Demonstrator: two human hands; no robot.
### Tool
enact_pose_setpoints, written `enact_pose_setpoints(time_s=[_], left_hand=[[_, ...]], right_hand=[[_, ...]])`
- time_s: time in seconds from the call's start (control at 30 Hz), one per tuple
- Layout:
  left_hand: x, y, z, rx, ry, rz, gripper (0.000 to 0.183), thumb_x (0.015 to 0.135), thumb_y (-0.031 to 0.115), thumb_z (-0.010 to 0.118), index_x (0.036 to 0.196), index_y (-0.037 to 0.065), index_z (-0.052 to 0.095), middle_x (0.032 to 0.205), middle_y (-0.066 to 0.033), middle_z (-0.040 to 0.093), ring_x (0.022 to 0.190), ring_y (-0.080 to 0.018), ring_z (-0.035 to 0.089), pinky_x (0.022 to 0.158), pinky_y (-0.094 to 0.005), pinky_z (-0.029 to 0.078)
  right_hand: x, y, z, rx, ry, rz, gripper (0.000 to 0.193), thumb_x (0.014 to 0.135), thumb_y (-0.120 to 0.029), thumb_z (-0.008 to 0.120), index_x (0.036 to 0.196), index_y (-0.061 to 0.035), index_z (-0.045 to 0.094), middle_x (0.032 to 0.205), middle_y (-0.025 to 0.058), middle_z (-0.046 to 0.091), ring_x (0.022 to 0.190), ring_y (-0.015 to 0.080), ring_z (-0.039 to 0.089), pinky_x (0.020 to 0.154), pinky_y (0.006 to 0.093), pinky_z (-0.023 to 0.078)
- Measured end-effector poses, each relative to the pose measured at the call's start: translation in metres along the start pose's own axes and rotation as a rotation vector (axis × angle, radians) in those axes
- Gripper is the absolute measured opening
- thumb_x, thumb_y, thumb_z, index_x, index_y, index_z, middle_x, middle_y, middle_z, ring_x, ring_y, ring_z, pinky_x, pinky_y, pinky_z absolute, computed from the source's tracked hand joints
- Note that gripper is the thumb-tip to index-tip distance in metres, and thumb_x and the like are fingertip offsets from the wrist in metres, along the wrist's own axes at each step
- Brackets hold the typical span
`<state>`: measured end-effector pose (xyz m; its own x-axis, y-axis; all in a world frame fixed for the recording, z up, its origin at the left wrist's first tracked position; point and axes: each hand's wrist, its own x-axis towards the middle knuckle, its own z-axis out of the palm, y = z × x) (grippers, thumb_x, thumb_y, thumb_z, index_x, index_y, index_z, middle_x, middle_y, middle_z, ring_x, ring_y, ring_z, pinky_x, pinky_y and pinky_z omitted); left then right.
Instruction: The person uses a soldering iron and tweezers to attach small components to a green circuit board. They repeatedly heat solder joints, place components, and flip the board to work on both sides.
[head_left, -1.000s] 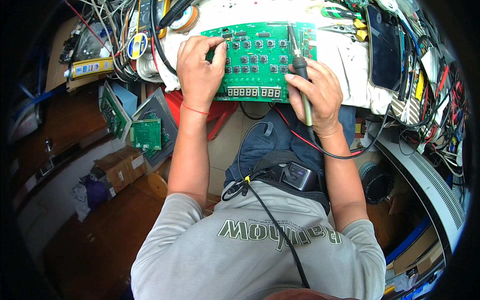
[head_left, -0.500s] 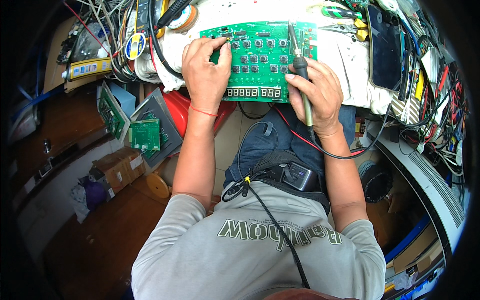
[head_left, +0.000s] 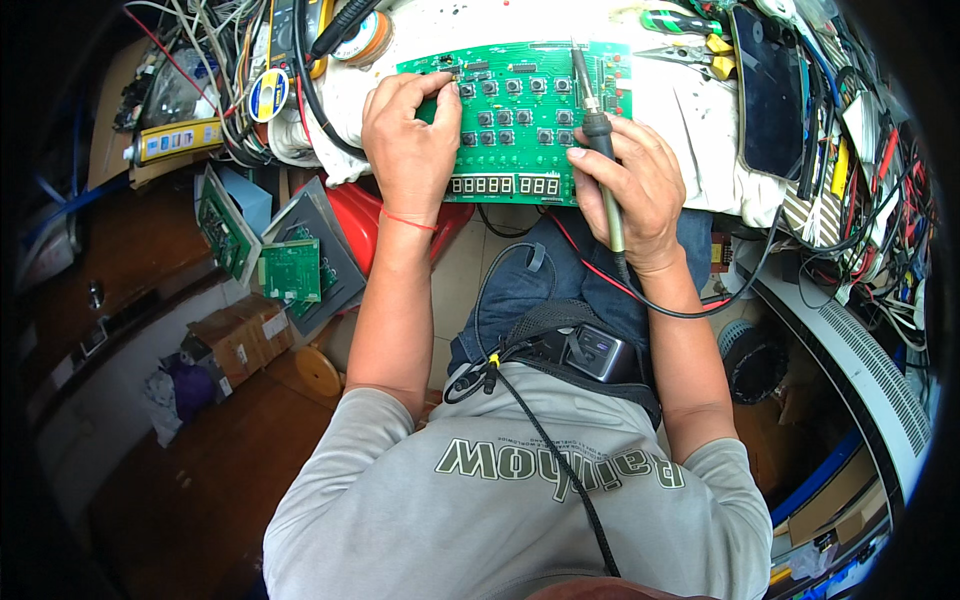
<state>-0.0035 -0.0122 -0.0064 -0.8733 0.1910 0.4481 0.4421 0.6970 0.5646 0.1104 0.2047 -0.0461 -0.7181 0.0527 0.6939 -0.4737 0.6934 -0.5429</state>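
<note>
- Head view: one green circuit board, laid flat, buttons and digit display uppermost, at the near edge of a white-covered bench; placed there, it seems, within easy reach of both hands.
- Left hand: laid over the board's left side; thumb and forefinger brought close together near the upper left corner. Whether a small part is pinched between them cannot be told; the board is probably steadied by this hand as well.
- Right hand: closed around the handle of a soldering iron, pen-fashion, perhaps for fine control. The tip is pointed away from the body, over the board's right side; contact with the board cannot be confirmed.
- Cable, black and red: looped below the right hand, apparently left slack so that the iron is not pulled.
- Pliers, yellow-ended, and dark phone: set to the right, clear of the board.
- Solder reel and yellow-cased meter: stored at left among cables, likely for convenience.
- Spare boards: leaned and stacked lower left, off the bench.
</note>
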Motion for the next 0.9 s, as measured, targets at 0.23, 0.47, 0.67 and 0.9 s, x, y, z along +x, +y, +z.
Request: enact_pose_setpoints(time_s=[0.23,0.47,0.67,0.9], left_hand=[[0.0008,-0.0001,0.0005,-0.006,0.0,-0.001,0.009,0.084,0.007,0.078,0.092,0.006,0.079,0.092,-0.0101,0.071,0.086,-0.0292,0.066,0.079,-0.0392,0.052],[0.0019,-0.0019,-0.0007,0.084,-0.002,0.085,0.01,0.087,0.006,0.078,0.097,0.003,0.08,0.092,-0.0094,0.072,0.082,-0.0211,0.07,0.075,-0.0315,0.055],[0.0024,-0.0039,0.0013,0.116,0.019,0.152,0.009,0.087,0.005,0.079,0.096,0.004,0.079,0.091,-0.0092,0.072,0.08,-0.0211,0.07,0.073,-0.0318,0.055],[0.0031,-0.0052,0.0004,0.139,-0.016,0.163,0.009,0.088,0.004,0.078,0.097,0.004,0.078,0.09,-0.0097,0.071,0.075,-0.021,0.068,0.07,-0.0318,0.055]], right_hand=[[0.0006,-0.0001,0.0003,0.007,0.006,0.0,0.042,0.071,-0.002,0.08,0.11,-0.0176,0.076,0.109,0.0066,0.073,0.11,0.0317,0.071,0.09,0.0427,0.057],[0.0006,-0.0003,-0.0006,0.002,-0.002,0.003,0.042,0.071,-0.002,0.079,0.11,-0.0175,0.076,0.109,0.0065,0.074,0.111,0.0312,0.071,0.091,0.0422,0.057],[-0.0003,0.0004,-0.0009,0.0,-0.017,0.005,0.044,0.071,-0.002,0.079,0.111,-0.0182,0.075,0.11,0.0066,0.073,0.111,0.0313,0.071,0.091,0.0425,0.057],[0.0004,-0.0003,-0.0016,-0.005,-0.009,0.0,0.044,0.07,-0.003,0.08,0.111,-0.0184,0.075,0.109,0.0067,0.073,0.111,0.0316,0.071,0.091,0.0427,0.057]])
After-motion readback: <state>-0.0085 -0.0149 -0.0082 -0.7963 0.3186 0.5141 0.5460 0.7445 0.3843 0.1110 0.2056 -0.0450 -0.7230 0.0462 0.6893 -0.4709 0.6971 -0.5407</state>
